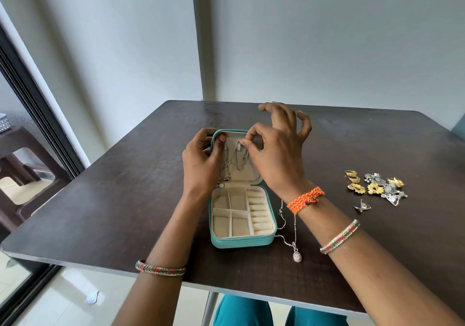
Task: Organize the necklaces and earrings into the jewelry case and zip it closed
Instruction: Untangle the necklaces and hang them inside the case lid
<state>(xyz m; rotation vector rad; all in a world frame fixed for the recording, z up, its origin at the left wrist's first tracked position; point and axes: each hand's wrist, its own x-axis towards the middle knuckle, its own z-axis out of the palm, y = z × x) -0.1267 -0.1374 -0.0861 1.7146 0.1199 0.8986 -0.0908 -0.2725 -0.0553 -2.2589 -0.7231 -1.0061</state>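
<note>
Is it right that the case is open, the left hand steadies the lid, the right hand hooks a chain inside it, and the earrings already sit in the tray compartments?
Not quite. The head view shows the tray compartments of the jewelry case bare; the earrings lie in a pile on the table to the right. The rest holds: the left hand grips the lid, and the right hand pinches a chain inside it.

No readable text, labels or numbers anywhere.

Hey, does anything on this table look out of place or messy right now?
Mostly tidy. One necklace lies loose on the table beside the open jewelry case, and the earrings sit in a jumbled heap at the right.
</note>
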